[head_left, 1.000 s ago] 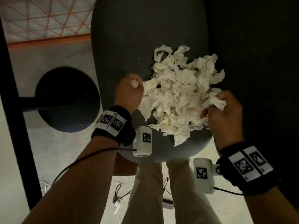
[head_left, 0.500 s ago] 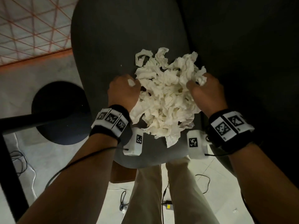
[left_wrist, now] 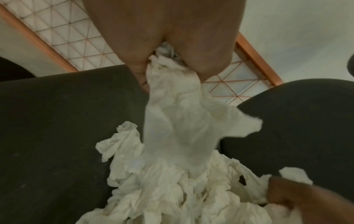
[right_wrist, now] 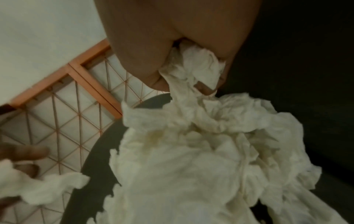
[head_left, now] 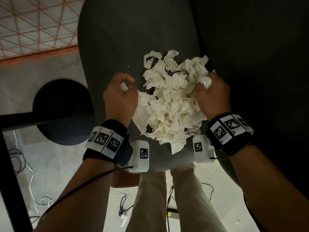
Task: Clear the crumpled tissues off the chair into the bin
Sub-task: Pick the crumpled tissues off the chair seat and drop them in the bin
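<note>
A heap of white crumpled tissues (head_left: 172, 101) lies on the dark grey chair seat (head_left: 133, 39). My left hand (head_left: 124, 88) is at the heap's left edge, fingers curled round a wad of tissue (left_wrist: 172, 106) that trails down into the pile. At the heap's right side my right hand (head_left: 206, 84) grips another bunch of tissue (right_wrist: 193, 66). Both fists hold paper; the fingertips are hidden in it. No bin is identifiable in any view.
A black round base (head_left: 61, 113) with a black pole (head_left: 16, 121) stands on the floor left of the chair. An orange-framed grid panel (head_left: 33, 27) lies at the far left. Cables (head_left: 20, 163) trail on the pale floor. My legs (head_left: 167, 198) stand at the seat's front edge.
My right hand moved from the heap's near right corner up and inward to its right side, bunching the tissues closer. The left hand kept its grip at the left edge.
</note>
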